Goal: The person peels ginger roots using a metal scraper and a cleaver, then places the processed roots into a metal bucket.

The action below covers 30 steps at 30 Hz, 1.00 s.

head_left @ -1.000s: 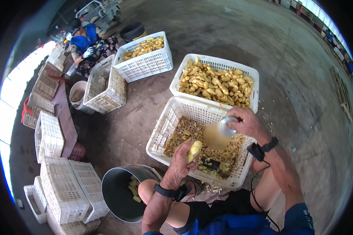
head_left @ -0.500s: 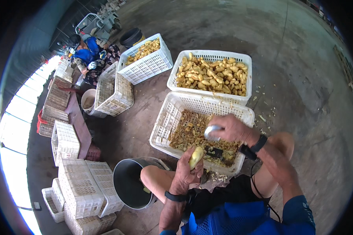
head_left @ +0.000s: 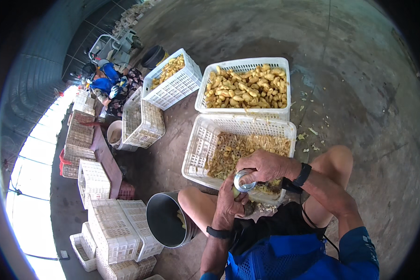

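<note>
My left hand (head_left: 226, 203) is closed round a pale yellow-green, oblong piece of produce (head_left: 236, 192), mostly hidden by the fingers and a tool. In my right hand (head_left: 269, 165) is a round, silver metal tool (head_left: 242, 176) with a ring-like rim, held against that piece. Both hands are above the near edge of a white slatted crate (head_left: 197, 151) strewn with yellow-brown scraps. Just beyond it, another white crate (head_left: 242, 111) is heaped with knobbly yellow-brown produce (head_left: 247, 88) of similar size.
Left of my knee, a dark bucket (head_left: 156, 238) holds a few pale pieces. Stacked white crates (head_left: 109, 228) stand farther left. A co-worker (head_left: 109, 84) sits at the far left beside a crate of yellow pieces (head_left: 179, 86). Scraps lie on the concrete floor (head_left: 354, 112).
My right hand has moved left and down, bringing the metal tool from over the scraps onto the piece in my left hand. The view has shifted slightly.
</note>
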Each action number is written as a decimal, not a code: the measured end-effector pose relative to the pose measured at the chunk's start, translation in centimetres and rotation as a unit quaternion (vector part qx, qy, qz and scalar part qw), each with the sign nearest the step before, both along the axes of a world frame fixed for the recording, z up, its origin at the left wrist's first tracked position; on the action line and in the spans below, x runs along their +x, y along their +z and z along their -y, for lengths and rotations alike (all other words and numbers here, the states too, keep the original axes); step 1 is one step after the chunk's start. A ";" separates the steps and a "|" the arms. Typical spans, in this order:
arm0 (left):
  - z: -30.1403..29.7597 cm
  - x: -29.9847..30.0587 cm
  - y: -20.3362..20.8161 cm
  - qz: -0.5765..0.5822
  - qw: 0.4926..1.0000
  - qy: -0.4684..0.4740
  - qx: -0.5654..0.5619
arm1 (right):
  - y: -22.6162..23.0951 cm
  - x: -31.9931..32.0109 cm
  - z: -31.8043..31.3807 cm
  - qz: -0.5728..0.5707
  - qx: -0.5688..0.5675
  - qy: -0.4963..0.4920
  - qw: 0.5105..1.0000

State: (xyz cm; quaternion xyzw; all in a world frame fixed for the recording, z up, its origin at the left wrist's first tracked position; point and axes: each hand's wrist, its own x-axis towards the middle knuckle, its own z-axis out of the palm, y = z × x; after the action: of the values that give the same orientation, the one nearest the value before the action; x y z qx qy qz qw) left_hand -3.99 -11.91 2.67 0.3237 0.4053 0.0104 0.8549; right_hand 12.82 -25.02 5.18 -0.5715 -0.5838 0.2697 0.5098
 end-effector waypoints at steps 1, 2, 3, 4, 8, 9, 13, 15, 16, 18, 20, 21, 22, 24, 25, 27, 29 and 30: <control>0.3 0.4 0.0 0.011 1.000 -0.016 0.007 | -0.2 0.4 0.3 0.016 0.029 -0.008 0.999; 0.7 0.6 0.2 0.014 1.000 -0.019 0.011 | -0.3 0.7 0.6 0.024 0.026 -0.008 0.999; 1.2 0.8 0.5 0.017 1.000 -0.021 0.015 | -0.2 0.9 0.9 0.033 0.022 -0.008 0.999; 1.5 0.9 0.7 0.019 0.999 -0.024 0.020 | -0.3 1.4 1.3 0.040 0.019 -0.009 0.999; -0.5 -3.3 0.3 0.068 0.994 -0.082 -0.006 | 0.0 6.0 3.8 0.044 0.018 -0.155 0.987; -0.5 -3.4 0.1 0.076 0.993 -0.086 -0.025 | -0.3 5.3 4.2 0.025 0.013 -0.149 0.989; 0.1 -2.2 -0.2 0.039 0.999 -0.012 -0.031 | -0.5 -0.8 2.1 -0.012 0.029 -0.039 0.999; 1.0 -2.3 -0.3 0.047 0.998 -0.018 -0.023 | -1.1 -1.9 1.1 0.008 0.007 0.000 1.000; 1.1 -2.5 -0.2 0.052 0.998 -0.019 -0.017 | -1.3 -1.9 0.6 0.000 -0.015 0.009 1.000; 0.9 -3.3 -0.4 0.034 0.999 -0.026 0.031 | -1.3 -0.7 0.4 0.000 -0.042 -0.028 0.999; 0.9 -4.1 0.2 0.047 0.996 -0.060 0.055 | -0.7 1.7 1.0 0.017 -0.051 -0.112 0.992; 0.8 -4.6 0.5 0.056 0.994 -0.070 0.059 | -0.5 1.5 1.3 0.023 -0.033 -0.115 0.993; 0.9 -4.5 0.8 0.062 0.995 -0.064 0.038 | -0.2 1.6 1.6 0.031 -0.015 -0.121 0.992; 1.0 -4.2 1.1 0.073 0.996 -0.051 -0.003 | 0.5 0.2 1.6 0.047 0.019 -0.073 0.996; 1.0 -4.3 0.7 0.064 0.997 -0.039 -0.006 | 0.2 -1.4 1.1 0.039 0.013 -0.034 0.999; 0.8 -4.9 -0.8 0.043 0.999 -0.015 -0.020 | -0.9 -2.8 0.1 0.009 0.008 0.008 1.000; -0.2 -5.9 0.1 0.052 0.995 -0.079 -0.003 | -1.0 -1.0 0.1 0.017 -0.042 -0.057 0.997; -0.4 -6.4 0.8 0.059 0.992 -0.110 0.005 | -1.1 0.4 0.1 0.024 -0.068 -0.088 0.994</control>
State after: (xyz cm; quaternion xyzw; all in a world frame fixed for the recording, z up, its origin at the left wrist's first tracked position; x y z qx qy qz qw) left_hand -10.36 -11.54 3.43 0.3688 0.3164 -0.0625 0.8718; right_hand 13.23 -25.11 4.11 -0.6599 -0.5237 0.2491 0.4778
